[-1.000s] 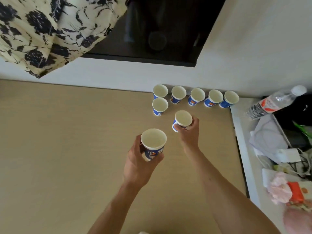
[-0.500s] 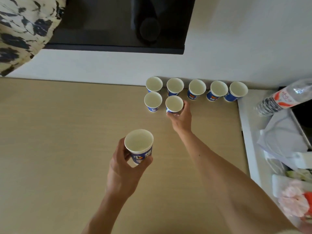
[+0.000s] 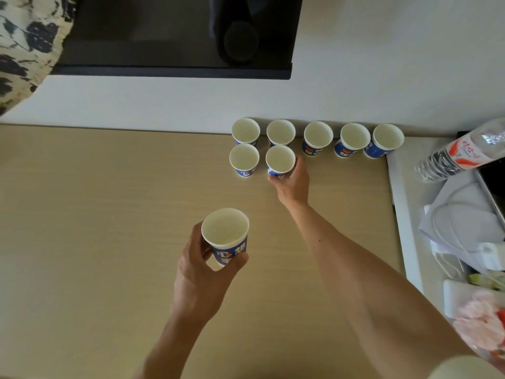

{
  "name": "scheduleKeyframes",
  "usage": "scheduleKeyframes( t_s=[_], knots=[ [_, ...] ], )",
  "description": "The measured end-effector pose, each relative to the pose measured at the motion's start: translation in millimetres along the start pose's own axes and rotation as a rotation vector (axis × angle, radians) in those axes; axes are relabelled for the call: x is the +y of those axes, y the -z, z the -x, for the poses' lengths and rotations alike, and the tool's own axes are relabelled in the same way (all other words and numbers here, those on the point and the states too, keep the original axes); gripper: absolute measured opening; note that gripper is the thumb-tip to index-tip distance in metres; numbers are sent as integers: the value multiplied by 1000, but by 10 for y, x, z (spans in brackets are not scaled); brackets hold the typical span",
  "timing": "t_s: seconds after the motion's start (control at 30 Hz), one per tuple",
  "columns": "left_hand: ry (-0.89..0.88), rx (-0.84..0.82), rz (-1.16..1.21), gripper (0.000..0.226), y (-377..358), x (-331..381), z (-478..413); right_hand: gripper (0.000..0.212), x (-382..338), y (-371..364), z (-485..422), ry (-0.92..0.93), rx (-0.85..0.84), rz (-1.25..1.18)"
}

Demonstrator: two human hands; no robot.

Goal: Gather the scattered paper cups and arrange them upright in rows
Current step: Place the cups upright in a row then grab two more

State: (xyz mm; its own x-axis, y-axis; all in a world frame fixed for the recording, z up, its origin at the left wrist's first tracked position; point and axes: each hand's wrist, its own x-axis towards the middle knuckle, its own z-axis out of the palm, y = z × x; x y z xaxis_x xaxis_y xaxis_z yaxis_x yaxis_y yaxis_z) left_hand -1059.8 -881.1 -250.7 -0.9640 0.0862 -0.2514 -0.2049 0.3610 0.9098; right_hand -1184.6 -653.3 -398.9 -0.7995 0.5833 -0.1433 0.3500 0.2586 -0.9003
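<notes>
Several blue-and-white paper cups stand upright in a back row (image 3: pixel 318 135) along the wall on the tan table (image 3: pixel 95 214). In front of that row a second row starts with one cup (image 3: pixel 244 159) at the left. Right beside it stands another cup (image 3: pixel 280 160), and my right hand (image 3: pixel 291 181) grips its lower side. My left hand (image 3: pixel 200 272) holds a further cup (image 3: pixel 225 233) upright above the table's middle, nearer to me.
A dark screen (image 3: pixel 175 36) hangs on the white wall behind the table. To the right is a white ledge with a plastic water bottle (image 3: pixel 461 153), papers, cables and a pink packet (image 3: pixel 478 318). Patterned fabric (image 3: pixel 21 47) hangs at the top left.
My right hand carried its cup forward and set it in the second row beside the first cup there. My left hand stayed over the table's middle with its cup.
</notes>
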Motion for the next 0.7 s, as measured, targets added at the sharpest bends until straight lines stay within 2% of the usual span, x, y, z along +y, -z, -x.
scheduleKeyframes(
  t_s=[0.1, 0.27, 0.37, 0.43, 0.5, 0.57, 0.63, 0.7],
  knots=[
    [5, 1, -14, 59, 0, -7, 8, 57, 25, -10, -1, -10, -3, 2],
    [6, 17, -56, 58, -34, 5, 4, 76, 77, 105, 240, -36, -1, -33],
    [13, 21, -98, 67, -89, 68, -17, 72, 63, 279, 636, -107, 56, -162],
    [15, 18, -122, 72, -158, 113, -51, 70, -3, 489, 848, -189, -77, -356],
    [1, 3, -131, 69, -268, 165, -105, 77, -88, 752, 990, -187, -382, -558],
    [-28, -35, -133, 67, -405, 231, -161, 75, -191, 968, 1088, -132, -629, -605],
    [-73, -83, -146, 67, -549, 312, -208, 70, -268, 1088, 1151, -88, -693, -553],
    [-143, -124, -167, 66, -678, 375, -246, 68, -335, 1178, 1177, -77, -647, -545]
  ],
)
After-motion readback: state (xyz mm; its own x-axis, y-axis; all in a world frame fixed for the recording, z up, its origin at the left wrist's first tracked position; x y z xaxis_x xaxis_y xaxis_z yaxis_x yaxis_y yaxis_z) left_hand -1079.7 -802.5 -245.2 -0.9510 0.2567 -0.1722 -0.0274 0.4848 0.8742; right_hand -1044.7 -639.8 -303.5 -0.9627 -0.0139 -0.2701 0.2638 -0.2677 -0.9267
